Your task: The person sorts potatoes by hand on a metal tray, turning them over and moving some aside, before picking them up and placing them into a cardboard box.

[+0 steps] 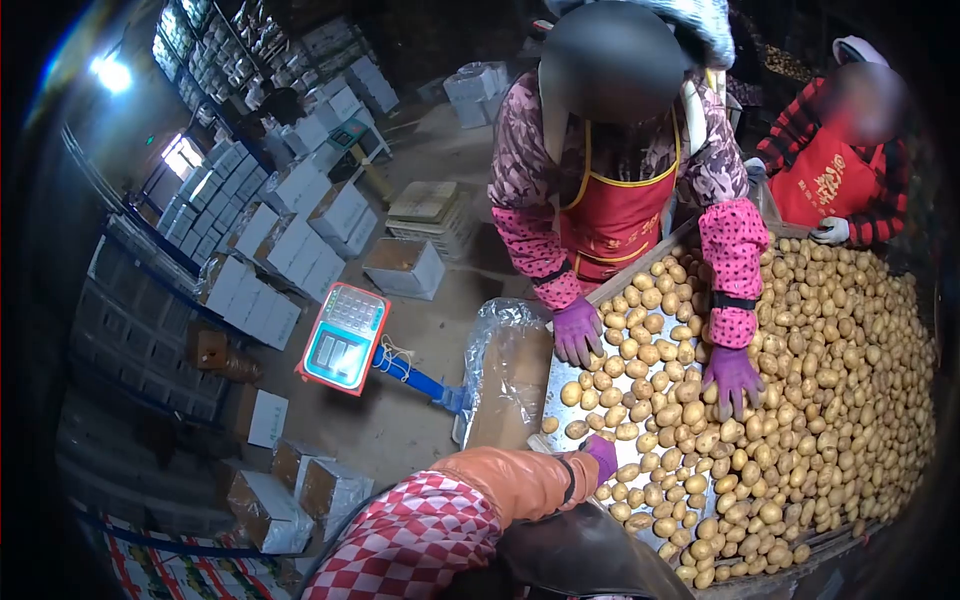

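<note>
My left hand (602,458), in a purple glove below an orange sleeve, is at the near left edge of a metal sorting surface (568,408). Small yellow potatoes (672,410) lie loosely about it, a few right beside the glove. The fingers point away and down, so I cannot see whether they hold a potato. My right hand is out of view. Across the surface a co-worker in a red apron has one purple-gloved hand (577,332) at the left edge and the other purple-gloved hand (734,381) spread on the potatoes.
A deep heap of potatoes (850,370) fills the right side. A second person (832,180) stands at the far right. Left of the surface are a plastic-lined carton (510,375) and a digital scale (343,338) on a blue post. White cartons (265,260) are stacked at the left.
</note>
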Available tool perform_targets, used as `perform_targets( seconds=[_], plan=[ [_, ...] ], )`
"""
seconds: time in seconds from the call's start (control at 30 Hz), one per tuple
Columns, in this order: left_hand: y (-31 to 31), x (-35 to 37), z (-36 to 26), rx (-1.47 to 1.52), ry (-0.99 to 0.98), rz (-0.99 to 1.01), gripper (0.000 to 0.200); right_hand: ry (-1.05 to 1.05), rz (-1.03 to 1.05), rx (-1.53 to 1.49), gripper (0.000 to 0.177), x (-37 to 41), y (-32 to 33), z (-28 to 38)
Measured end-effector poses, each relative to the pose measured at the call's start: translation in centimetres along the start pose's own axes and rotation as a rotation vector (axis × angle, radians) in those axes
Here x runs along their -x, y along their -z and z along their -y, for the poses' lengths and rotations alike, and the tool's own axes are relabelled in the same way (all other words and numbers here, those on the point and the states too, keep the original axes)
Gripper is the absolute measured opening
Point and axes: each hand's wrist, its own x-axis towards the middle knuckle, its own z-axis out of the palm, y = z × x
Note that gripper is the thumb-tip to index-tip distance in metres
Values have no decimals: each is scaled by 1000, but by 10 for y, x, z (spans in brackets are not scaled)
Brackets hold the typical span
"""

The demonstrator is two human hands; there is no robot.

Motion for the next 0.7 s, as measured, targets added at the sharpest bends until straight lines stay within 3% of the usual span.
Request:
perform_targets(
  seconds=[0.2, 0.27, 0.33, 0.47, 0.53, 0.6, 0.63, 0.7],
  plan=[
    [2, -6, 16, 49, 27, -80, 21, 753, -7, -59, 78, -16, -58, 100],
    [7, 3, 28, 155, 31, -181, 21, 696, 325, -74, 82, -16, -73, 137],
    [59, 45, 42, 433, 45, -175, 22, 776, 240, 126, 82, -24, -110, 137],
    [62, 60, 52, 776, 129, -307, 32, 879, 177, 115, 77, -47, -103, 170],
    [72, 59, 49, 1177, 138, -265, 29, 880, 213, 107, 73, -60, -99, 181],
    [70, 52, 40, 1550, 145, -198, 33, 861, 38, -139, 72, -70, -115, 189],
    [76, 51, 40, 1701, 137, -42, 39, 844, -51, -260, 72, -70, -109, 201],
    [88, 49, 35, 1716, 101, -12, 39, 532, 308, -758, 73, -53, -72, 244]
  ],
)
